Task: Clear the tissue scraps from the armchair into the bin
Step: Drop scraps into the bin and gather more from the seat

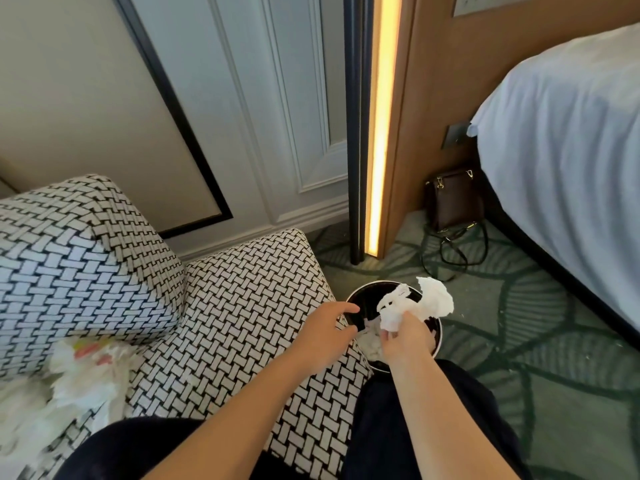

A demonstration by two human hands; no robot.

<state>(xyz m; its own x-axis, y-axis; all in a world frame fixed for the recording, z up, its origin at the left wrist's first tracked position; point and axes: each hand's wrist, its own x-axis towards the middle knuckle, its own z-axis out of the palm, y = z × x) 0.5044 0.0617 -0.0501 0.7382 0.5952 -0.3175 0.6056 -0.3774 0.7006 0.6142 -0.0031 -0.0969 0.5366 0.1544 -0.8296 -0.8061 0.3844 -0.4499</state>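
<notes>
The right grip point(403, 336) clutches a tissue wad point(420, 301) above the bin point(362, 303); the left grip point(322, 327), slack and empty, hovers by its rim. The drop seems in hand: let go, then fetch the scraps point(79, 375) on the armchair point(242, 289), near left.

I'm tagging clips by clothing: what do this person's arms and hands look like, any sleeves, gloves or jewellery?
Both forearms are bare, with no sleeves in view. The left hand and right hand wear no gloves; no ring, watch or bracelet is visible. Beneath the arms lies dark clothing.

Bin point(364, 302) beside armchair point(249, 289), scraps point(372, 348) seemingly inside
</notes>
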